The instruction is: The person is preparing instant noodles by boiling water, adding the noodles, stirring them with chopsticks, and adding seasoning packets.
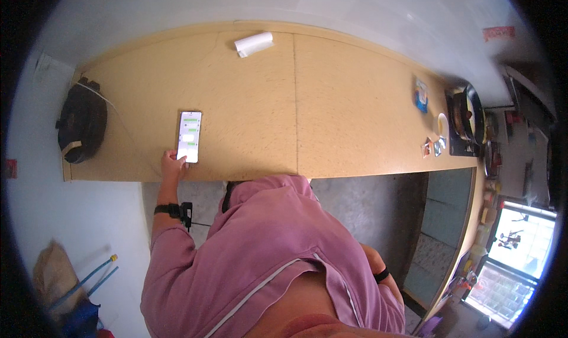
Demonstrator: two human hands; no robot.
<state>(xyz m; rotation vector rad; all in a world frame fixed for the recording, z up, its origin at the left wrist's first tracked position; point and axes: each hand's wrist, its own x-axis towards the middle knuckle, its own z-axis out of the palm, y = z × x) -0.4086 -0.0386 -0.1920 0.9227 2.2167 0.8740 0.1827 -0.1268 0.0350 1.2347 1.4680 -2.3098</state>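
My left hand (172,163) is at the lower left corner of a smartphone (190,138). The thumb lies over the bottom of its lit screen, and the fingers are at its left edge. A chat with green and white bubbles shows on the screen. The phone is over the left part of a tan wood-look countertop (248,116), near its front edge; whether it rests flat there I cannot tell. My right hand is out of view; only the bent right arm with a black wristband (380,275) shows beside my body.
A white roll (254,44) lies by the back wall. At the left end sits a black bag-like object (83,120) with a pale cord. On the right are a blue packet (421,96), a pale cup (441,124), small sachets (432,147) and a pan (467,114) on a black cooktop.
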